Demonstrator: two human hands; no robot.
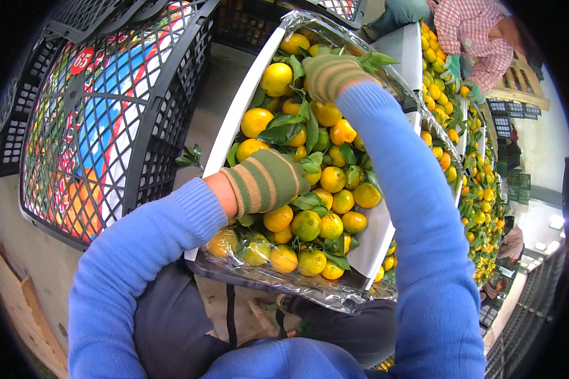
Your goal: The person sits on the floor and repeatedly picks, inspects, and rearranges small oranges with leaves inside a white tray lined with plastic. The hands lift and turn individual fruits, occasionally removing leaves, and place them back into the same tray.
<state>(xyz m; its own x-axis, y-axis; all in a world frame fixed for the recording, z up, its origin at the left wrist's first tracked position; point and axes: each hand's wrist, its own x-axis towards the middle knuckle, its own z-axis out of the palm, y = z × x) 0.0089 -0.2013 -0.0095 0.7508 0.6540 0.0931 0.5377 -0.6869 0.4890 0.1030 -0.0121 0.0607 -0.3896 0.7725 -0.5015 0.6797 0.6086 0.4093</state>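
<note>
A crate with white side walls (378, 232) stands in front of me, heaped with mandarins (333, 179) in orange, yellow and green. Many carry stems and dark green leaves (281, 133). My left hand (274, 181), in a green-and-tan striped knit glove, presses in among the fruit on the near left side; its fingertips are hidden. Toward the far end, my right hand (333, 76), gloved alike, reaches down beside leaves and fruit, fingers out of sight beneath the glove. Whether either hand grips a mandarin cannot be seen. Clear plastic film (265, 256) covers the crate's near end.
Black mesh crates (161, 94) with colourful printed panels stand at left. On the right, a long bed of mandarins (479, 213) runs beside my crate. Another person (474, 42) in a checked shirt and green gloves handles fruit there. A wooden pallet (517, 85) lies behind.
</note>
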